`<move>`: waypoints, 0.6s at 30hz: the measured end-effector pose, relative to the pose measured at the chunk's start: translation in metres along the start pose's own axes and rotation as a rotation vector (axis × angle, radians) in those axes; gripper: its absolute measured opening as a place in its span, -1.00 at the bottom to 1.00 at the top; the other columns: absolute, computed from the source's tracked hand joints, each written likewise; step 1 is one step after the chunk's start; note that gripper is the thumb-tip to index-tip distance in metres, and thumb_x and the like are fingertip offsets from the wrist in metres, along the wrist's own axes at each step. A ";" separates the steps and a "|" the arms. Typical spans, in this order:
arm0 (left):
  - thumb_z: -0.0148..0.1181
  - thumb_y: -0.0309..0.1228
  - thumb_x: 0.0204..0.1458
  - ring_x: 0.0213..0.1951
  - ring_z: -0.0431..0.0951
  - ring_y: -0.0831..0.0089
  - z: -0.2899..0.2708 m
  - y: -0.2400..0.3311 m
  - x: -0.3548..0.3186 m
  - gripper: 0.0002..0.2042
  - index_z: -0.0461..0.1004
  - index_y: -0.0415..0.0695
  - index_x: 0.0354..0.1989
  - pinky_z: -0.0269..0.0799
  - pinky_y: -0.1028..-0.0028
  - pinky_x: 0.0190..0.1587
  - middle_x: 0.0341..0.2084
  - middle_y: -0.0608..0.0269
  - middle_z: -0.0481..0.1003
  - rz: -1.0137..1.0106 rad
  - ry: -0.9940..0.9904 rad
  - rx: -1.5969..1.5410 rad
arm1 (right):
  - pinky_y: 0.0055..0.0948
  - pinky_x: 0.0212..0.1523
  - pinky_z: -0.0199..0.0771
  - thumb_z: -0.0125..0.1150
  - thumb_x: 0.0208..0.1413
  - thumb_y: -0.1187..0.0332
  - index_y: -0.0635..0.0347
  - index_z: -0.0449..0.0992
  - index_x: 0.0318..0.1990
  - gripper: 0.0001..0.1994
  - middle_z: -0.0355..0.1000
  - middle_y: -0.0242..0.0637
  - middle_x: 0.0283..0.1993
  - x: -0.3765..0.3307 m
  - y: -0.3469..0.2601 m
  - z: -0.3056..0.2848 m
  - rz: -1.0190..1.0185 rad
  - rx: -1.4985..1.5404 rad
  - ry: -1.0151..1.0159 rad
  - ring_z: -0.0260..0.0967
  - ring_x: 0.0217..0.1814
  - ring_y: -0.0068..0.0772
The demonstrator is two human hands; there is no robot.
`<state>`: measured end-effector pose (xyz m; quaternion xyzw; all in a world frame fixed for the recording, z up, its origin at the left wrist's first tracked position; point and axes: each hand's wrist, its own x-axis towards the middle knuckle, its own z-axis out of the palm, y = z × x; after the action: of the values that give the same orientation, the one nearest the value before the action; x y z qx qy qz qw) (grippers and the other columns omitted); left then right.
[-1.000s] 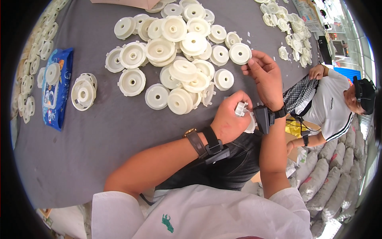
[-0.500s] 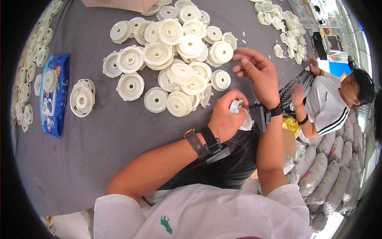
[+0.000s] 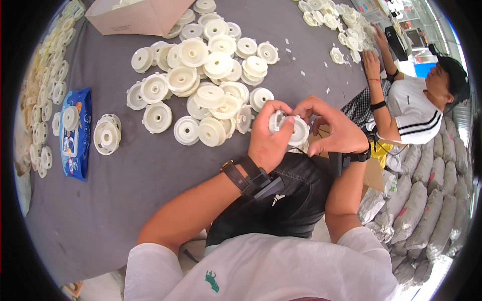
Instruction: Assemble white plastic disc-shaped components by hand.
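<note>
I clamp the round cream plastic disc [image 3: 296,129] between my left hand [image 3: 268,138] and right hand [image 3: 334,131], just off the grey table [image 3: 150,170] edge over my lap (thumbs steadying it), near the cream disc pile [image 3: 211,75].

You sit at a large table [image 3: 125,165] covered in grey cloth, its edge curving along your right side. Beyond that edge, at your right, rows of filled pale sacks [image 3: 432,190] lie stacked on the floor, and another person in a white striped shirt [image 3: 414,108] sits at the table's far corner. Even daylight comes from the upper right, where bright panes [image 3: 427,20] show near the rim.
</note>
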<state>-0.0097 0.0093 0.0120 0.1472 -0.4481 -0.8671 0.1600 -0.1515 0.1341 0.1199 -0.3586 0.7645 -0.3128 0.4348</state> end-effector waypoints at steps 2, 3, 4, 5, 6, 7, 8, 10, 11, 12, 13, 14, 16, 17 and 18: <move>0.14 -0.49 0.28 -0.17 0.48 0.67 -0.001 -0.002 0.000 -0.87 0.40 -0.12 -0.05 0.43 0.59 -0.15 -0.26 0.38 0.51 -0.010 0.018 -0.033 | -0.47 -0.05 0.44 0.71 -0.23 0.22 0.16 0.45 0.12 -0.28 0.31 -0.42 0.03 0.000 -0.001 0.011 -0.179 -0.080 -0.028 0.32 0.04 -0.55; 0.17 -0.43 0.30 -0.21 0.47 0.63 -0.001 -0.001 0.000 -0.87 0.40 -0.13 -0.07 0.44 0.54 -0.15 -0.25 0.36 0.48 -0.040 0.024 -0.102 | -0.46 -0.02 0.45 0.69 -0.20 0.30 0.18 0.44 0.11 -0.31 0.29 -0.39 0.06 0.001 -0.001 0.015 -0.162 -0.071 0.010 0.33 0.02 -0.52; 0.17 -0.43 0.30 -0.21 0.47 0.63 -0.001 -0.004 0.002 -0.87 0.40 -0.13 -0.07 0.44 0.54 -0.15 -0.25 0.36 0.48 -0.045 0.021 -0.100 | -0.46 -0.02 0.45 0.69 -0.20 0.30 0.18 0.44 0.11 -0.31 0.29 -0.39 0.06 0.003 0.002 0.017 -0.159 -0.067 0.014 0.33 0.02 -0.52; 0.16 -0.38 0.32 -0.20 0.49 0.63 -0.001 -0.008 0.004 -0.86 0.40 -0.13 -0.06 0.45 0.53 -0.16 -0.25 0.35 0.49 -0.055 0.012 -0.188 | -0.46 -0.03 0.45 0.65 -0.16 0.33 0.15 0.47 0.08 -0.40 0.33 -0.40 0.05 0.005 0.006 0.018 -0.185 -0.043 0.041 0.35 0.00 -0.49; 0.16 -0.32 0.34 -0.20 0.50 0.63 0.001 -0.006 0.005 -0.83 0.40 -0.12 -0.05 0.47 0.52 -0.17 -0.24 0.34 0.49 -0.066 0.000 -0.276 | -0.46 -0.04 0.45 0.60 -0.12 0.37 0.13 0.50 0.04 -0.48 0.36 -0.40 0.03 0.005 0.010 0.017 -0.208 -0.018 0.072 0.36 -0.02 -0.45; 0.13 -0.20 0.37 -0.18 0.57 0.52 0.003 -0.001 0.002 -0.74 0.37 -0.15 -0.02 0.55 0.41 -0.15 -0.19 0.26 0.52 -0.183 0.004 -0.343 | -0.51 -0.09 0.43 0.53 -0.01 0.38 0.19 0.52 -0.04 -0.62 0.38 -0.44 -0.02 0.005 0.013 0.012 -0.274 -0.104 0.056 0.35 -0.07 -0.51; 0.13 -0.20 0.37 -0.18 0.57 0.52 0.005 0.000 0.002 -0.74 0.37 -0.15 -0.02 0.55 0.41 -0.15 -0.19 0.26 0.52 -0.188 0.000 -0.343 | -0.51 -0.09 0.43 0.53 -0.01 0.38 0.19 0.52 -0.04 -0.62 0.38 -0.44 -0.02 0.005 0.021 0.010 -0.270 -0.101 0.060 0.35 -0.07 -0.51; 0.05 -0.09 0.39 -0.18 0.63 0.35 0.009 0.001 0.002 -0.63 0.35 -0.20 0.02 0.63 0.28 -0.14 -0.19 0.17 0.52 -0.172 -0.112 -0.513 | -0.54 -0.15 0.42 0.46 0.11 0.35 0.22 0.55 -0.11 -0.73 0.41 -0.49 -0.14 0.006 0.036 0.011 -0.265 0.248 0.153 0.34 -0.15 -0.59; 0.05 -0.09 0.39 -0.18 0.63 0.35 0.007 0.000 0.003 -0.63 0.35 -0.20 0.02 0.63 0.28 -0.14 -0.19 0.17 0.52 -0.174 -0.116 -0.513 | -0.59 -0.25 0.38 0.34 0.27 0.25 0.24 0.57 -0.13 -0.77 0.42 -0.52 -0.30 0.004 0.040 0.013 -0.219 0.343 0.233 0.33 -0.28 -0.67; -0.07 -0.01 0.41 -0.13 0.64 0.23 0.003 -0.002 0.003 -0.56 0.35 -0.21 0.04 0.62 0.20 -0.08 -0.15 0.11 0.52 -0.201 -0.188 -0.535 | -0.59 -0.25 0.38 0.34 0.27 0.25 0.24 0.57 -0.13 -0.77 0.42 -0.52 -0.30 0.003 0.040 0.011 -0.216 0.345 0.236 0.33 -0.28 -0.67; -0.20 0.07 0.42 -0.07 0.64 0.10 0.000 -0.004 0.003 -0.48 0.35 -0.22 0.05 0.61 0.13 -0.02 -0.11 0.05 0.51 -0.227 -0.260 -0.556 | -0.60 -0.30 0.35 0.30 0.31 0.19 0.24 0.58 -0.14 -0.74 0.42 -0.52 -0.35 0.002 0.037 0.008 -0.132 0.354 0.251 0.31 -0.34 -0.69; -0.20 0.07 0.42 -0.07 0.64 0.10 -0.001 -0.005 0.003 -0.48 0.35 -0.22 0.05 0.61 0.13 -0.02 -0.11 0.05 0.51 -0.231 -0.262 -0.557 | -0.62 -0.35 0.32 0.26 0.35 0.13 0.24 0.59 -0.14 -0.70 0.41 -0.53 -0.41 0.002 0.037 0.005 -0.047 0.362 0.265 0.30 -0.40 -0.71; -0.29 0.10 0.42 -0.13 0.65 0.08 -0.002 -0.006 0.002 -0.44 0.36 -0.22 0.07 0.61 0.16 -0.08 -0.15 0.05 0.52 -0.284 -0.279 -0.620 | -0.62 -0.43 0.26 0.18 0.38 0.05 0.25 0.61 -0.14 -0.62 0.41 -0.51 -0.44 0.003 0.044 0.006 -0.071 0.357 0.259 0.29 -0.44 -0.71; -0.29 0.10 0.42 -0.13 0.65 0.08 -0.003 -0.006 0.002 -0.44 0.36 -0.22 0.07 0.61 0.16 -0.08 -0.15 0.05 0.52 -0.288 -0.280 -0.621 | -0.61 -0.43 0.26 0.16 0.39 0.04 0.26 0.61 -0.13 -0.61 0.42 -0.50 -0.43 0.003 0.045 0.008 -0.059 0.423 0.285 0.30 -0.44 -0.70; -0.29 0.06 0.42 -0.19 0.63 0.13 -0.004 -0.006 0.003 -0.47 0.37 -0.20 0.06 0.57 0.21 -0.15 -0.18 0.09 0.51 -0.317 -0.317 -0.620 | -0.61 -0.44 0.25 0.14 0.40 0.03 0.26 0.61 -0.13 -0.59 0.43 -0.49 -0.42 0.003 0.045 0.010 -0.046 0.488 0.309 0.30 -0.44 -0.69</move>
<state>-0.0116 0.0081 0.0047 0.0233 -0.1554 -0.9875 -0.0108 -0.1566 0.1549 0.0785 -0.2087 0.7156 -0.5481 0.3794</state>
